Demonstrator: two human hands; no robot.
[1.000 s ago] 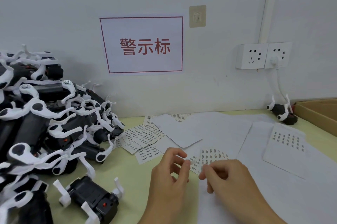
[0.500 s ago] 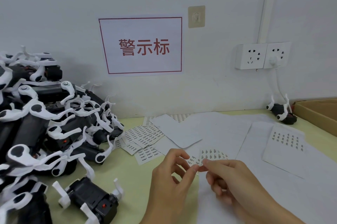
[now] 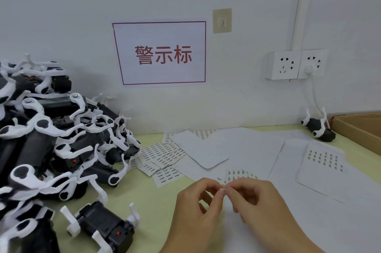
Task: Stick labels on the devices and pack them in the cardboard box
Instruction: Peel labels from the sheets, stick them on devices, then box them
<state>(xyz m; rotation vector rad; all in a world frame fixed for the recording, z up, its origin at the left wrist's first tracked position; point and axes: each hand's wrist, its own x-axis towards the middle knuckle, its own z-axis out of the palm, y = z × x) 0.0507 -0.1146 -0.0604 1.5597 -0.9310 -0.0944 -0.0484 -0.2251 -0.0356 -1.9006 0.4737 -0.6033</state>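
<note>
My left hand (image 3: 198,207) and my right hand (image 3: 261,205) meet fingertip to fingertip low in the middle, pinching a tiny white label (image 3: 223,187) between them. Just behind the fingers lies a small label sheet (image 3: 240,173) with printed rows. A single black device with white arms (image 3: 103,226) lies on the table left of my left hand. A big pile of the same devices (image 3: 51,139) fills the left side. The cardboard box (image 3: 358,127) shows at the right edge, only its corner in view.
Cut label strips (image 3: 162,155) lie by the pile, and blank white backing sheets (image 3: 237,149) cover the middle of the green table. Another label sheet (image 3: 323,160) lies at the right. One device (image 3: 318,129) rests against the wall below the sockets (image 3: 296,65).
My fingertips have closed together on the small label; the hands rose slightly from the sheet. Nothing else moved.
</note>
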